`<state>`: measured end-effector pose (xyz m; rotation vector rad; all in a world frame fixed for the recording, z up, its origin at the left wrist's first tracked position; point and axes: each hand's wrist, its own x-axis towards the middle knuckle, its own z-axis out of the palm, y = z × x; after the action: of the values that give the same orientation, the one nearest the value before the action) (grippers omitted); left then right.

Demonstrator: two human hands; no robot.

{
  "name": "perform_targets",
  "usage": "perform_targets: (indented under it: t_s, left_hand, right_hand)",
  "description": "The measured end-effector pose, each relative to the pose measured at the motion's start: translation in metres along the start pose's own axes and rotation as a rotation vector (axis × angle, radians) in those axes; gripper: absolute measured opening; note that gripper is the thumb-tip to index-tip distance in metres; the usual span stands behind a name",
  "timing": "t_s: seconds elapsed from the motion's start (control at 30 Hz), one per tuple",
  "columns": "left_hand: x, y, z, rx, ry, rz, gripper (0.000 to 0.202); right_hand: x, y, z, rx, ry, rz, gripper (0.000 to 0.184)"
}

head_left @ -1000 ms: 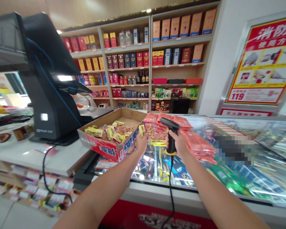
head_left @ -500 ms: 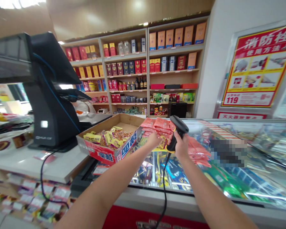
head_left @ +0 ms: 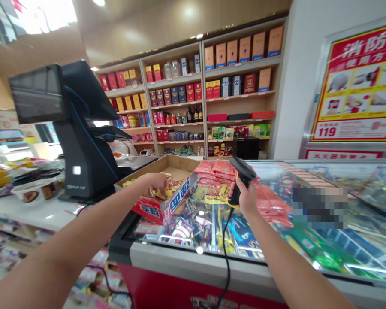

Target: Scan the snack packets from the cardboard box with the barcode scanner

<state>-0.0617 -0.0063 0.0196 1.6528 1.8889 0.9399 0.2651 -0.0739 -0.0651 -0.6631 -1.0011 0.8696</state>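
My right hand is shut around the grip of a black handheld barcode scanner with yellow trim, its black cord hanging down past the counter front. My left hand reaches over an open cardboard box with red and blue print. Its fingers curl above yellow snack packets, and I cannot tell whether they hold one. Red sealed packets lie in a heap just beyond the box, close to the scanner.
A black POS terminal stands on the white counter left of the box. The packets and box rest on a glass-topped freezer of colourful goods. Wooden shelves of boxed liquor stand behind, and a red fire-hydrant poster is on the right.
My left hand has moved left, from the red packets to over the box. My right hand still grips the scanner. The view has shifted slightly.
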Motion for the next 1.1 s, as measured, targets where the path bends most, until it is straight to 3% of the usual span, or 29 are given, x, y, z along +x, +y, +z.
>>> perform_targets:
  t_s: [0.1,0.17,0.23,0.37,0.43,0.5,0.6,0.77,0.83,0.9,1.0,1.1]
  left_hand:
    - [-0.015,-0.012,0.005,0.207,-0.059,0.02,0.035]
    - [-0.021,-0.01,0.006,0.374,-0.133,0.058,0.037]
    - [-0.022,-0.002,0.0,0.412,-0.129,0.076,0.037]
    - [-0.022,0.024,-0.014,0.021,0.127,0.079,0.03]
    - [-0.025,0.037,-0.009,-0.257,0.206,0.104,0.026]
    - [-0.031,0.047,0.008,-0.507,0.2,0.139,0.023]
    - [-0.041,0.055,0.053,-0.814,0.107,0.156,0.022]
    - [-0.047,0.054,0.133,-1.169,0.054,0.02,0.016]
    - [-0.044,0.047,0.153,-1.307,-0.052,-0.065,0.014]
    - [-0.04,0.036,0.164,-1.431,-0.284,-0.187,0.019]
    - [-0.033,0.018,0.167,-1.579,-0.626,-0.386,0.026]
    - [-0.03,0.005,0.162,-1.683,-0.764,-0.491,0.027]
  right_hand:
    - [-0.001,0.001,0.0,0.003,0.001,-0.006,0.031]
    - [-0.001,0.002,0.0,0.002,0.004,-0.007,0.031]
    - [0.0,0.003,0.0,-0.004,0.008,-0.001,0.031]
    - [0.0,0.004,-0.001,-0.036,0.005,0.004,0.03]
    - [0.0,0.004,-0.002,-0.05,-0.006,0.003,0.031]
    - [-0.001,0.004,-0.001,-0.06,-0.02,0.005,0.031]
    - [-0.002,0.004,-0.001,-0.083,-0.032,0.006,0.033]
    - [-0.002,0.005,-0.001,-0.123,-0.056,0.002,0.032]
    - [-0.002,0.005,-0.001,-0.124,-0.073,0.01,0.031]
    - [-0.003,0.002,0.0,-0.114,-0.119,0.037,0.03]
    - [-0.007,-0.001,0.002,-0.122,-0.287,0.149,0.03]
    - [-0.012,-0.003,0.004,-0.193,-0.462,0.232,0.028]
